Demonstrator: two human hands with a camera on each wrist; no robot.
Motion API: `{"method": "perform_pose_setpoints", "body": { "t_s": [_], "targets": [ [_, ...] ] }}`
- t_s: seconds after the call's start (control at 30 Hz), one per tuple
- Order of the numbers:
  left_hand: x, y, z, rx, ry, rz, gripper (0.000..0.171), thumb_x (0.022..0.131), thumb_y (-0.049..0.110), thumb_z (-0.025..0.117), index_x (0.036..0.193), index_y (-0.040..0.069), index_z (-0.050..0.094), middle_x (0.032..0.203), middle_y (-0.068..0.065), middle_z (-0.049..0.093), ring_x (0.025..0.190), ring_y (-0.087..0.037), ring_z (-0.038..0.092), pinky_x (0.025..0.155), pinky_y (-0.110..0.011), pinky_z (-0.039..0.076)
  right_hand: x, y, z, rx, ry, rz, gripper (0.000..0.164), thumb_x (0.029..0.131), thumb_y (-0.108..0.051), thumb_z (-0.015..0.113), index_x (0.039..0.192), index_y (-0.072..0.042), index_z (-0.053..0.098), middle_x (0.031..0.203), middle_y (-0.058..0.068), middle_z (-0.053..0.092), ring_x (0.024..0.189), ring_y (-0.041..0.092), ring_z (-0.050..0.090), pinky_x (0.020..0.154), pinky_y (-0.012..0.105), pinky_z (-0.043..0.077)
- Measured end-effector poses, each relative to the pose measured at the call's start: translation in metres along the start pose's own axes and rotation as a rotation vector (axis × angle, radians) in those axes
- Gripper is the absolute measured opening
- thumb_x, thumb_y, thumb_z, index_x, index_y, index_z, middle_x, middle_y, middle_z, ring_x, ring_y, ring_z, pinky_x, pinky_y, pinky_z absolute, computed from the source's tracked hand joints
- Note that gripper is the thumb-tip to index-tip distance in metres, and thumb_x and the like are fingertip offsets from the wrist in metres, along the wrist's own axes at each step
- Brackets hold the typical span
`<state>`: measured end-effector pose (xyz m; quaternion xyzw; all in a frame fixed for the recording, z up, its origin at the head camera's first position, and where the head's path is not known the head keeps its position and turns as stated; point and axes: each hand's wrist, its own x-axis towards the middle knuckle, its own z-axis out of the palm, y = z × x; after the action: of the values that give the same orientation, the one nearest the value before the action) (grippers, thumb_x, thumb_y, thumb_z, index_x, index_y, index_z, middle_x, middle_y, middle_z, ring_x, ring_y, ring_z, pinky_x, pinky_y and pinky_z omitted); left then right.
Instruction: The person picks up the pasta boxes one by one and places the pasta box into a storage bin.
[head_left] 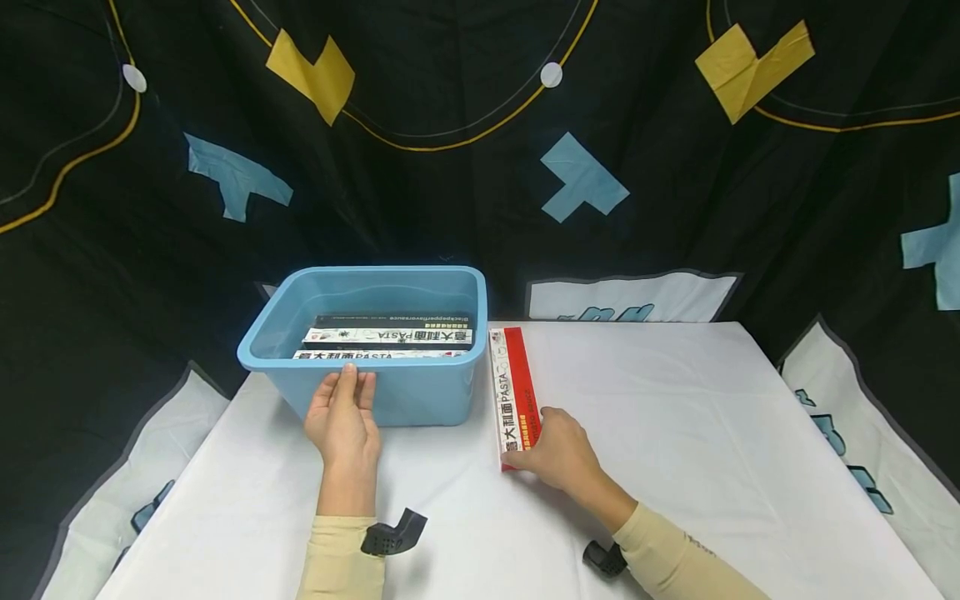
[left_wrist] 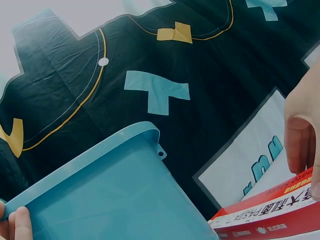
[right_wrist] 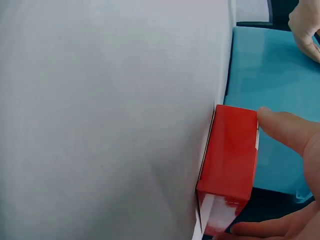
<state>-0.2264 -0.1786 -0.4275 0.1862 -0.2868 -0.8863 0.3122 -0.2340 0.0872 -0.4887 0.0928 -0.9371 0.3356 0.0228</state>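
A light blue plastic bin [head_left: 427, 392] stands at the back left of the table. My left hand [head_left: 345, 417] pinches the near rim of this bin, and its fingertips [left_wrist: 22, 222] also show at the rim in the left wrist view. Inside the bin are several pasta boxes [head_left: 390, 337] with black and white faces. Right of the bin, a red and white pasta box [head_left: 513, 392] lies lengthwise on the table. My right hand [head_left: 558, 450] grips its near end, thumb on the left side and fingers on the right. The box's red end [right_wrist: 230, 150] shows in the right wrist view.
A white cloth covers the table [head_left: 675, 400]. Behind it hangs a black curtain [head_left: 420, 200] with yellow and blue shapes. A dark wrist device [head_left: 393, 533] is strapped at the left sleeve, another [head_left: 603, 558] at the right.
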Motion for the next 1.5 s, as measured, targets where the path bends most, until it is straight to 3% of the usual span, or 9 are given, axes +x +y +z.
{"method": "perform_pose_setpoints", "body": {
  "t_s": [0.13,0.37,0.63,1.0,1.17,1.33,1.5],
  "targets": [
    [0.001,0.0,0.001,-0.011,0.007,-0.003,0.028,0.083,0.001,0.077,0.096,0.0,0.052,0.098,-0.013,0.056,0.08,-0.018,0.064,0.09,-0.034,0.057,-0.001,-0.003,0.003,0.002,-0.018,0.03,0.058,0.06,-0.044,0.089,0.092,-0.007,0.057,0.074,-0.003,0.053,0.061,0.013,0.052,0.046,0.027,0.047],
    [0.001,0.001,0.0,-0.008,-0.005,-0.005,0.029,0.083,0.002,0.077,0.097,0.0,0.051,0.1,-0.013,0.055,0.081,-0.019,0.063,0.091,-0.033,0.057,0.001,-0.008,0.011,-0.157,-0.004,0.023,0.072,0.055,-0.055,0.089,0.091,-0.004,0.054,0.074,0.0,0.048,0.061,0.015,0.048,0.045,0.025,0.043],
    [0.001,0.0,0.0,-0.009,0.002,-0.008,0.031,0.081,0.003,0.079,0.096,0.001,0.052,0.1,-0.013,0.055,0.081,-0.018,0.064,0.091,-0.034,0.057,-0.001,0.001,0.004,-0.17,-0.003,0.005,0.068,0.059,-0.036,0.085,0.106,0.003,0.054,0.079,0.003,0.05,0.066,0.017,0.05,0.052,0.029,0.047],
    [0.002,0.0,-0.001,-0.018,0.002,-0.005,0.033,0.079,0.004,0.081,0.096,0.001,0.053,0.099,-0.013,0.056,0.08,-0.018,0.064,0.09,-0.034,0.057,-0.004,0.034,-0.018,-0.03,0.008,0.079,0.07,0.056,-0.018,0.085,0.117,0.002,0.056,0.089,0.004,0.059,0.076,0.018,0.055,0.06,0.031,0.051],
    [0.002,0.0,0.0,-0.008,0.007,-0.003,0.034,0.079,0.004,0.081,0.096,0.0,0.052,0.098,-0.012,0.056,0.08,-0.018,0.064,0.09,-0.034,0.057,-0.006,0.052,-0.033,0.02,0.022,0.082,0.077,0.061,-0.016,0.084,0.129,0.004,0.053,0.105,0.01,0.063,0.087,0.021,0.058,0.072,0.038,0.054],
    [0.002,0.0,0.001,0.007,0.003,0.001,0.033,0.08,0.005,0.081,0.097,0.001,0.052,0.097,-0.011,0.057,0.08,-0.017,0.064,0.09,-0.034,0.057,-0.007,0.067,-0.052,0.094,0.027,0.106,0.079,0.066,-0.017,0.082,0.136,-0.002,0.049,0.119,0.013,0.062,0.096,0.024,0.057,0.079,0.038,0.052],
    [0.001,0.0,0.001,-0.017,0.002,-0.01,0.033,0.079,0.003,0.081,0.095,0.001,0.053,0.097,-0.012,0.057,0.079,-0.018,0.064,0.091,-0.034,0.057,-0.01,0.078,-0.069,0.257,0.049,0.142,0.074,0.071,-0.017,0.081,0.137,-0.007,0.05,0.124,0.011,0.06,0.104,0.025,0.054,0.082,0.034,0.05]
  ]
}}
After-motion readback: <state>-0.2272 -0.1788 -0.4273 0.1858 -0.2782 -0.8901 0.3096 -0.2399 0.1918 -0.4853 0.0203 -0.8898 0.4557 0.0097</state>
